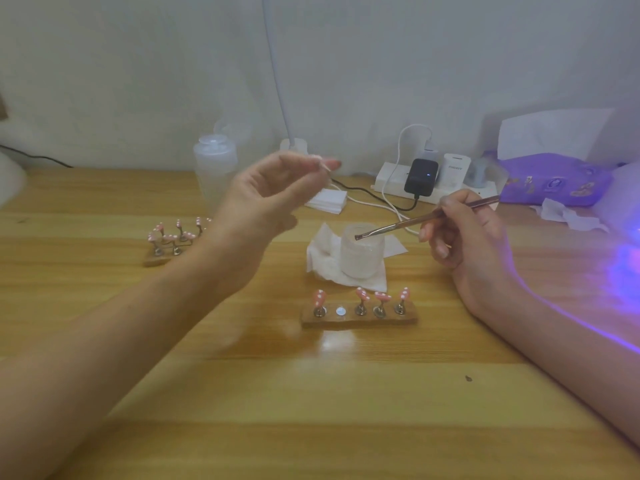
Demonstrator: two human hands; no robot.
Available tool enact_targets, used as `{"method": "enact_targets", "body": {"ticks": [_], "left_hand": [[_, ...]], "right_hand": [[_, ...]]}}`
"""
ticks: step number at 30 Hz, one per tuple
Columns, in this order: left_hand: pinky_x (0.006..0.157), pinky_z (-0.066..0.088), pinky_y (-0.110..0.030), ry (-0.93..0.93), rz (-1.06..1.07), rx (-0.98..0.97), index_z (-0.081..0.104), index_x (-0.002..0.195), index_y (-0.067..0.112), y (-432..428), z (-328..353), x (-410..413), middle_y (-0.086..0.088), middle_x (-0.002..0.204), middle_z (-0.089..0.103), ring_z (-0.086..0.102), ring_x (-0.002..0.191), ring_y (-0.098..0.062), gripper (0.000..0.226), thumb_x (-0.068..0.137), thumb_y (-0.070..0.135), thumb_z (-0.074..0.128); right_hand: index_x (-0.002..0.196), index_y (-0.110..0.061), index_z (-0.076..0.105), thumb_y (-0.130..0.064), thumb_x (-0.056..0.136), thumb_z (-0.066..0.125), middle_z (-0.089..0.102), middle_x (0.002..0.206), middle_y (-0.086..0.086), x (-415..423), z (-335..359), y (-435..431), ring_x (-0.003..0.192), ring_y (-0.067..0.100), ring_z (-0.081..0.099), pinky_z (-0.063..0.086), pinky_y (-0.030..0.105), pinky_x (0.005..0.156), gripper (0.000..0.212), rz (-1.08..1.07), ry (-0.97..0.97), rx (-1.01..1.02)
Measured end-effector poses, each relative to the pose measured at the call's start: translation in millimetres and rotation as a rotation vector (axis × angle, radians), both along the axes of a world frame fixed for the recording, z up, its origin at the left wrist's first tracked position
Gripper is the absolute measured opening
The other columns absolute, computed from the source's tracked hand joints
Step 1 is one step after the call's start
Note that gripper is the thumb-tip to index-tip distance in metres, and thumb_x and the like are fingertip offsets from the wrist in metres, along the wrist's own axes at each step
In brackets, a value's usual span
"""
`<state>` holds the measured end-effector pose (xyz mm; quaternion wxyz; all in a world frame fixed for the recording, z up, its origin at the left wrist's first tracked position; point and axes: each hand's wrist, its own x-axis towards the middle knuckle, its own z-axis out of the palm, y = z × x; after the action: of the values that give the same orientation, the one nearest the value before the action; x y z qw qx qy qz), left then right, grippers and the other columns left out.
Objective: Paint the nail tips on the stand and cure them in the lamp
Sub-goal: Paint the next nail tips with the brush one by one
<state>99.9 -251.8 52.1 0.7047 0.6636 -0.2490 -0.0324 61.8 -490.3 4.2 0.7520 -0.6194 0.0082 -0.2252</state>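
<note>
A wooden stand (pixel 358 319) lies at the table's middle with pink white-dotted nail tips (pixel 362 294) on metal holders and one bare round slot (pixel 341 310). My left hand (pixel 273 192) is raised above and left of it, thumb and forefinger pinching a small blurred nail tip (pixel 322 163). My right hand (pixel 467 237) holds a thin metal brush (pixel 426 219), whose bristle end hovers over the mouth of a white jar (pixel 360 258) just behind the stand. A second stand (pixel 162 256) with several pink tips sits at the left, partly behind my left forearm.
Purple lamp light (pixel 628 275) glows at the right edge. A tissue (pixel 320 261) lies under the jar. At the back stand a clear bottle (pixel 214 168), cotton pads (pixel 327 199), a power strip (pixel 391 178) with chargers and cables, and a purple pack (pixel 554 183).
</note>
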Motion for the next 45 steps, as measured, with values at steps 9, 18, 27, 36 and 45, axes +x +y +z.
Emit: {"method": "enact_targets", "body": {"ticks": [9, 18, 27, 36, 45], "left_hand": [[0.076, 0.038, -0.014, -0.545, -0.102, 0.509, 0.076, 0.082, 0.036, 5.9, -40.2, -39.1, 0.017, 0.091, 0.049, 0.048, 0.091, -0.007, 0.006, 0.077, 0.039, 0.077], [0.085, 0.031, -0.007, -0.442, 0.039, 0.598, 0.068, 0.078, 0.044, 5.7, -55.7, -39.1, 0.016, 0.095, 0.048, 0.045, 0.104, -0.01, 0.017, 0.078, 0.03, 0.076], [0.082, 0.036, -0.011, -0.256, 0.022, 0.591, 0.07, 0.075, 0.039, 6.0, -55.6, -37.3, 0.014, 0.091, 0.05, 0.046, 0.101, -0.003, 0.02, 0.079, 0.023, 0.08], [0.09, 0.031, -0.025, -0.458, 0.073, 0.706, 0.063, 0.081, 0.051, -5.6, -53.0, -40.7, 0.022, 0.097, 0.05, 0.039, 0.105, 0.003, 0.018, 0.079, 0.04, 0.078], [0.078, 0.023, -0.031, -0.692, 0.163, 0.802, 0.068, 0.084, 0.037, -9.6, -51.5, -42.4, 0.021, 0.093, 0.053, 0.036, 0.093, -0.005, 0.015, 0.076, 0.035, 0.081]], "right_hand": [[0.074, -0.022, 0.049, -0.016, 0.101, 0.047, 0.062, 0.057, 0.005, 1.7, -1.0, -0.6, 0.038, 0.011, 0.037, 0.024, 0.019, 0.04, 0.028, -0.002, 0.004, -0.018], [0.075, -0.02, 0.048, -0.016, 0.102, 0.047, 0.062, 0.057, 0.006, 2.4, -1.6, -1.3, 0.039, 0.012, 0.035, 0.021, 0.026, 0.044, 0.027, 0.01, 0.015, -0.014], [0.074, -0.021, 0.048, -0.016, 0.102, 0.047, 0.061, 0.056, 0.005, 2.8, -1.3, -1.1, 0.038, 0.011, 0.035, 0.022, 0.021, 0.041, 0.029, 0.005, 0.028, 0.0], [0.074, -0.02, 0.049, -0.016, 0.102, 0.047, 0.061, 0.056, 0.004, 3.4, -0.5, -2.3, 0.038, 0.01, 0.035, 0.022, 0.021, 0.042, 0.028, -0.01, 0.046, 0.071], [0.073, -0.019, 0.048, -0.016, 0.102, 0.047, 0.06, 0.055, 0.004, 2.0, 1.5, -1.8, 0.038, 0.01, 0.035, 0.022, 0.021, 0.041, 0.029, -0.025, 0.06, 0.101]]}}
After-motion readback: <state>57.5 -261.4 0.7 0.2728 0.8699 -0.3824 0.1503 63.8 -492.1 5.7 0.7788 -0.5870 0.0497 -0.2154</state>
